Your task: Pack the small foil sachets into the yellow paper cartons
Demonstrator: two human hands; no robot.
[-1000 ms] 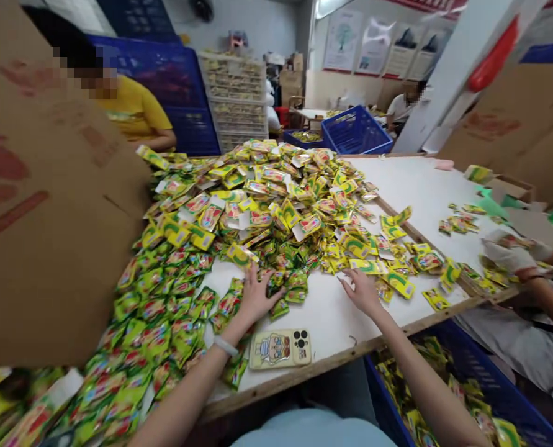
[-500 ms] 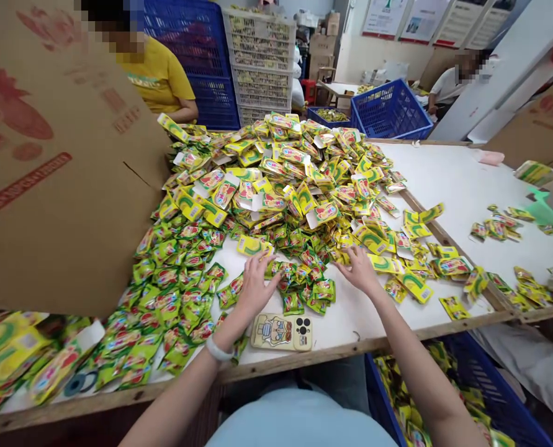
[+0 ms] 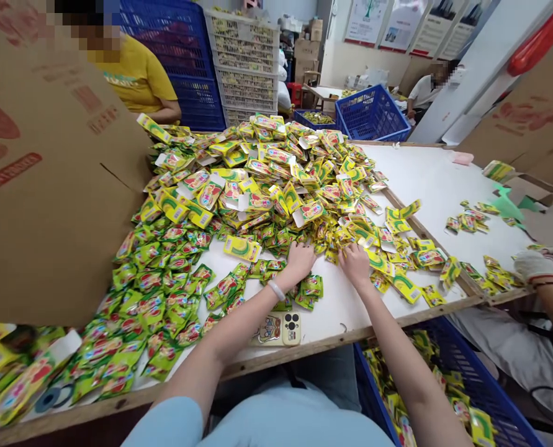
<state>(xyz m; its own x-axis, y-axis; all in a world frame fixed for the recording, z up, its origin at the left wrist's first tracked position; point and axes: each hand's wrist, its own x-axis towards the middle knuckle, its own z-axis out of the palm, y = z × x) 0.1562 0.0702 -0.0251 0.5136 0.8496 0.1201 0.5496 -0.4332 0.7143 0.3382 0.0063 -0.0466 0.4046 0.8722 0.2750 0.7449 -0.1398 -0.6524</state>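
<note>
My left hand [image 3: 301, 259] reaches across to the near edge of the pile, its fingers bent down at small green sachets [image 3: 283, 238]. Its fingertips are partly hidden, and I see nothing gripped. To its right, my right hand [image 3: 354, 263] touches small yellow sachets [image 3: 331, 234] with bent, slightly parted fingers. A few green sachets [image 3: 311, 287] lie just below my left hand. Under my left forearm, a phone in a cartoon case [image 3: 291, 328] is partly covered. A yellow flat box [image 3: 242, 248] lies left of my hands.
A heap of yellow boxes [image 3: 276, 164] fills the table's middle, with green sachets [image 3: 164, 292] spread leftward. A large carton [image 3: 48, 186] stands at left. Below the front edge sits a blue crate [image 3: 472, 366]. A co-worker's gloved hand [image 3: 539, 266] is at right; another person [image 3: 141, 77] sits opposite.
My left hand has moved right, off the green sachets, and lies closer to my right hand. My right hand's fingers have bent onto the yellow sachets. A co-worker's gloved hand has come into view.
</note>
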